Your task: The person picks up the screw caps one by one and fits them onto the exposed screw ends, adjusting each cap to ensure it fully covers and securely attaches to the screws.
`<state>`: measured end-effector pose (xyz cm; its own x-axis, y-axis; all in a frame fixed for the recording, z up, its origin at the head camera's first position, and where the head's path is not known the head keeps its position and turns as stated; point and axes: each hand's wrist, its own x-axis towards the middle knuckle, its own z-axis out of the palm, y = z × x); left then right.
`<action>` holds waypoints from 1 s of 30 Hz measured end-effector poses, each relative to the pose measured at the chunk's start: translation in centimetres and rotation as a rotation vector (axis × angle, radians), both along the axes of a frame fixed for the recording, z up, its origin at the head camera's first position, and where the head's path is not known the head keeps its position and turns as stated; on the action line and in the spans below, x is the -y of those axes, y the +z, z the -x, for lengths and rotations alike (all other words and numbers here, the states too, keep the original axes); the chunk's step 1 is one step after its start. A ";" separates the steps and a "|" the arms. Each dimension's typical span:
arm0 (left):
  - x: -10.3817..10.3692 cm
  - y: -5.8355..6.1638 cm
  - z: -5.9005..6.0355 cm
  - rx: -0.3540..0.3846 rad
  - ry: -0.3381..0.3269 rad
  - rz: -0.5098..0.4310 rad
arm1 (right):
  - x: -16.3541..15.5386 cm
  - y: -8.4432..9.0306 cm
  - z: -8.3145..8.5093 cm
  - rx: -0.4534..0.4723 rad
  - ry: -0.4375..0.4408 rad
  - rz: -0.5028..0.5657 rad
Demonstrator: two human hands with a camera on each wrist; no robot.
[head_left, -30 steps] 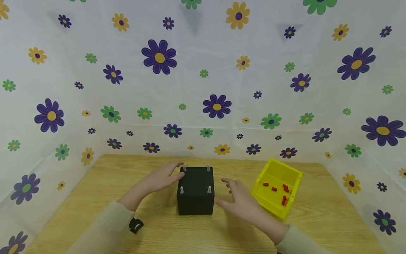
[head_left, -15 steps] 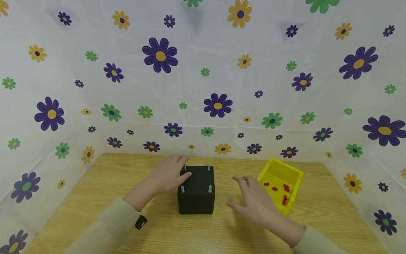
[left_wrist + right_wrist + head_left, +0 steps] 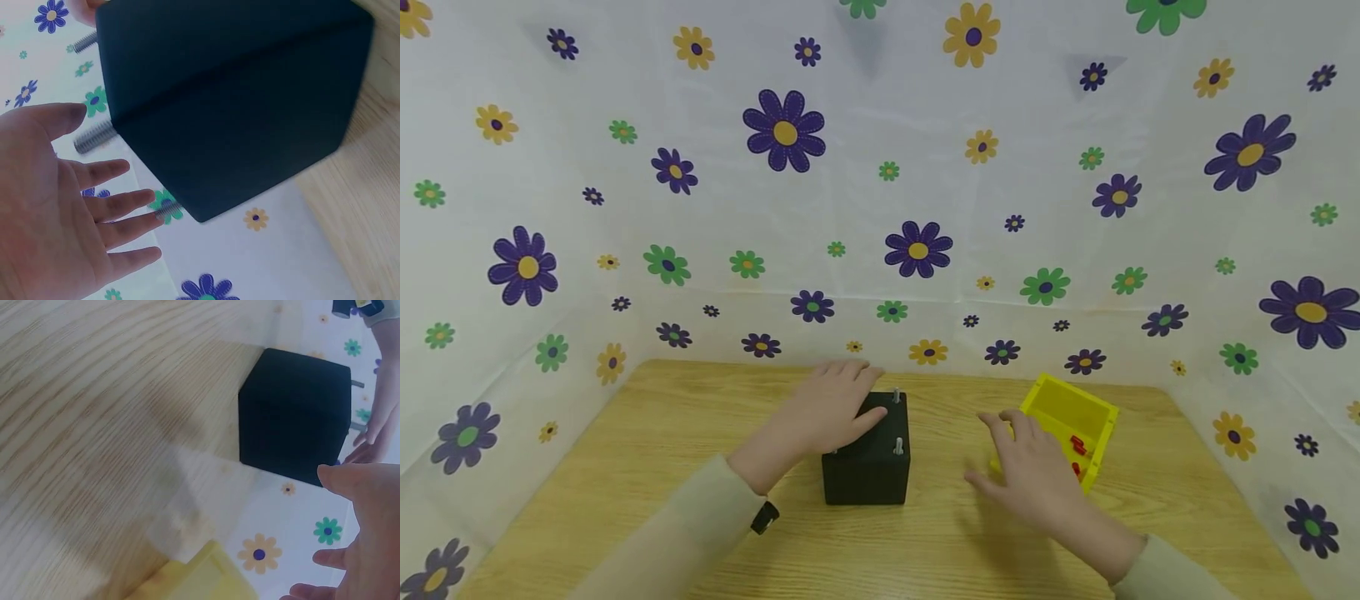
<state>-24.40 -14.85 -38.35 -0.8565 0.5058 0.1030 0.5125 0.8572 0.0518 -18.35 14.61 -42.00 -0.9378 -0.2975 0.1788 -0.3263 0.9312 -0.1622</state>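
Note:
A black cube stands mid-table with threaded metal bolts sticking up from its top. My left hand lies flat over the cube's top left part and hides the two left bolts. In the left wrist view the left hand has straight, spread fingers facing the cube, with a bolt between them. My right hand is open with spread fingers, low over the table, and overlaps the near left corner of a yellow bin. Small red pieces lie in the bin.
The wooden table is walled on three sides by a flowered white sheet. A dark wrist strap sits on my left sleeve. In the right wrist view the cube is beyond bare wood, with the bin's corner close below.
My left hand slid right from the cube's left edge onto its top, covering the two left bolts. My right hand moved right, away from the cube, to the yellow bin.

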 end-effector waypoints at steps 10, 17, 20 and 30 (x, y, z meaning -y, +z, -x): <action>-2.9 -0.1 -0.2 -0.007 -0.043 0.032 | -2.3 -1.0 -0.2 -0.074 -0.025 -0.063; -5.0 0.1 -0.6 -0.013 -0.068 0.059 | -3.6 -1.1 -0.2 -0.084 -0.055 -0.089; -5.9 0.0 -0.6 -0.022 -0.074 0.072 | -4.1 -1.1 -0.2 -0.083 -0.061 -0.095; -8.4 -1.3 -1.0 -0.020 -0.089 0.095 | -5.8 -1.4 -0.2 -0.106 -0.096 -0.130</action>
